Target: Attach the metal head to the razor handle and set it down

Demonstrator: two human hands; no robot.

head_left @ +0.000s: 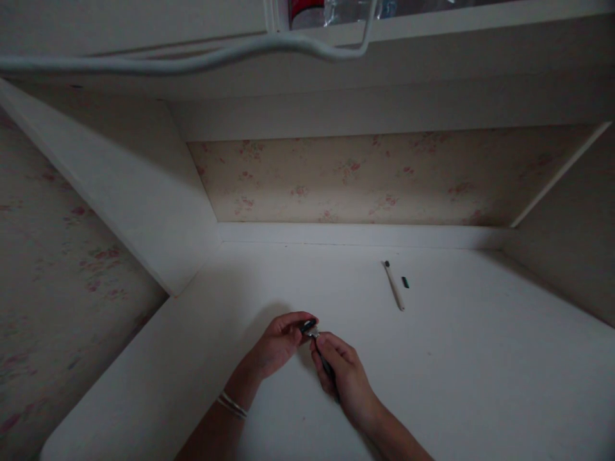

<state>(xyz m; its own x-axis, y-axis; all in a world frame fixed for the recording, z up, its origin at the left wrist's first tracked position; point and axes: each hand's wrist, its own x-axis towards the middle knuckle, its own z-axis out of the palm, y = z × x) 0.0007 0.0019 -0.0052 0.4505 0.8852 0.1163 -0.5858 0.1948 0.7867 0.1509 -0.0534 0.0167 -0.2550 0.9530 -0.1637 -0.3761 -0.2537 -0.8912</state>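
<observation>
Gripping black razor handle (328,369) in right hand (346,376), pinching dark razor head (307,325) in left hand (278,342), just beyond right hand.

Dim light falls on a white desk (471,397) backed by floral wallpaper (327,179).

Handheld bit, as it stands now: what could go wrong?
1. The left hand pinches the small dark piece at the fingertips, so it might slip out and drop to the white tabletop.
2. The right hand grips the dark handle with its metallic end against or very near that piece; a slip there could catch a finger.
3. The little dark-green piece lies loose beside the pale stick, so might get knocked away.
</observation>
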